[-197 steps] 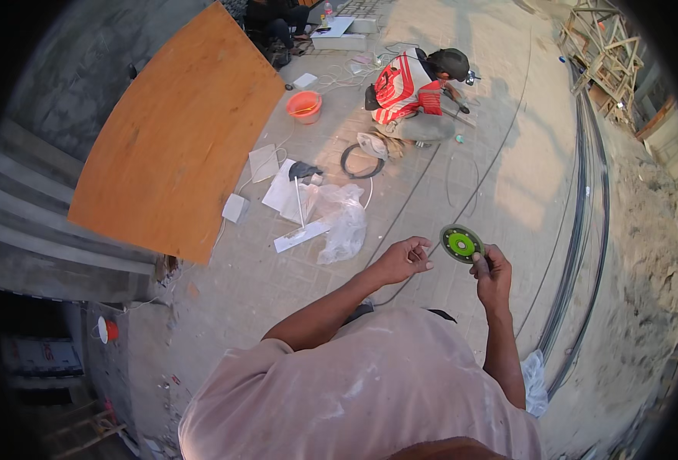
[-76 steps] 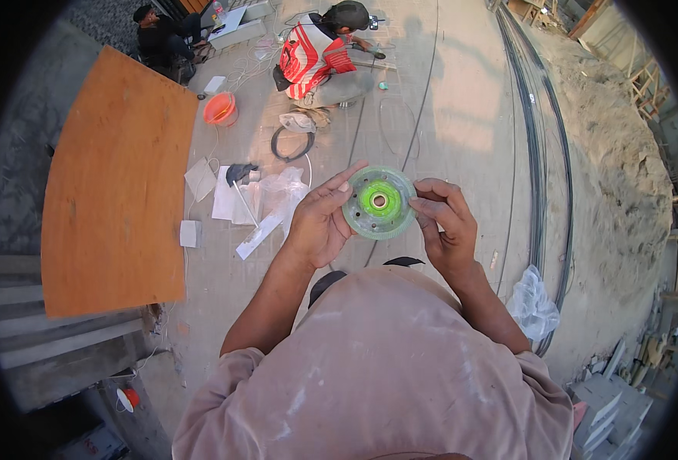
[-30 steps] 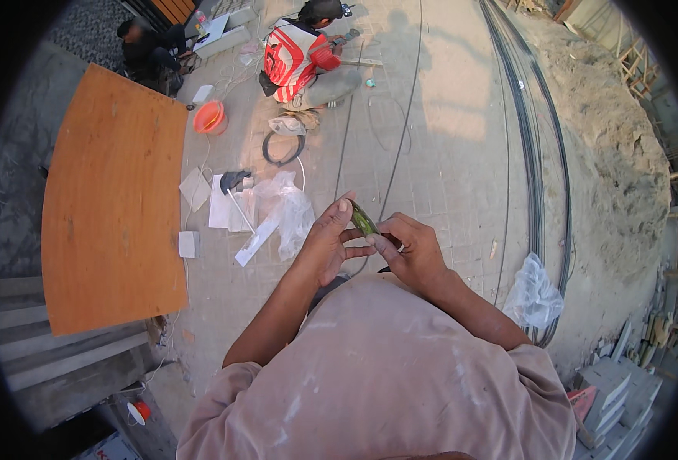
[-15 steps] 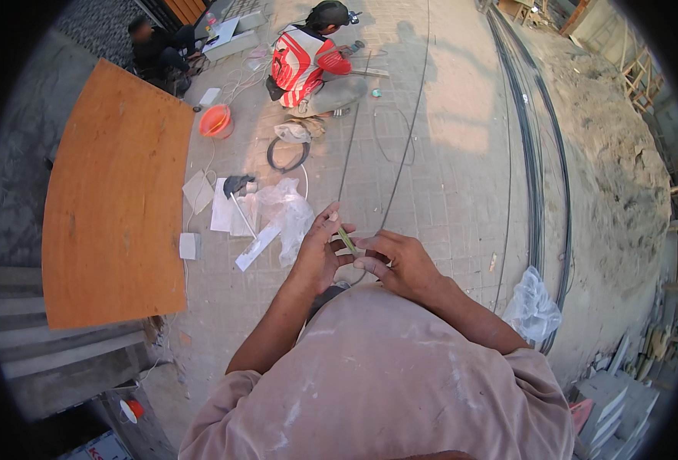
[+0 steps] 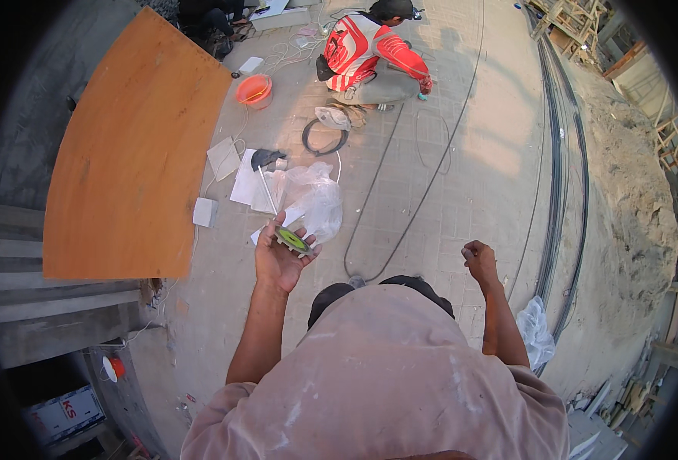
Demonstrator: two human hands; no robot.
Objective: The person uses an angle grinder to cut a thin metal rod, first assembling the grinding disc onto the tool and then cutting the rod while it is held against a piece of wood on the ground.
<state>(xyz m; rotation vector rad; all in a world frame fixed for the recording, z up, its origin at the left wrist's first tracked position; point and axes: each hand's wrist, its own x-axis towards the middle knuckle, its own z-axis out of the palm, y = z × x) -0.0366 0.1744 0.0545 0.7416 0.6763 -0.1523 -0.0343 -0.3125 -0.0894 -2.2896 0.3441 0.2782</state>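
My left hand [image 5: 279, 264] is raised in front of me on the left, its fingers curled around a cutting disc [image 5: 293, 240]. The disc has a green centre and a grey, notched rim, and lies tilted across the fingers with its face partly toward me. Well apart to the right is my right hand [image 5: 481, 264], the fingers curled in and closed. Whatever is in that hand, if anything, is too small and hidden to make out. Below the disc, on the paving, lie a crumpled clear plastic bag [image 5: 320, 201] and white sheets [image 5: 244, 180].
A co-worker in a red and white shirt [image 5: 358, 46] crouches ahead, reaching to the ground. A bucket [image 5: 254, 91] and a coil of black cable [image 5: 308, 138] lie nearby. An orange-brown board [image 5: 132, 161] is at left; long dark cables [image 5: 553, 169] run along the right.
My hands have parted: the left moved left with the disc, now turned face-up more, and the right let go of it and swung right. The co-worker's arm now reaches down.
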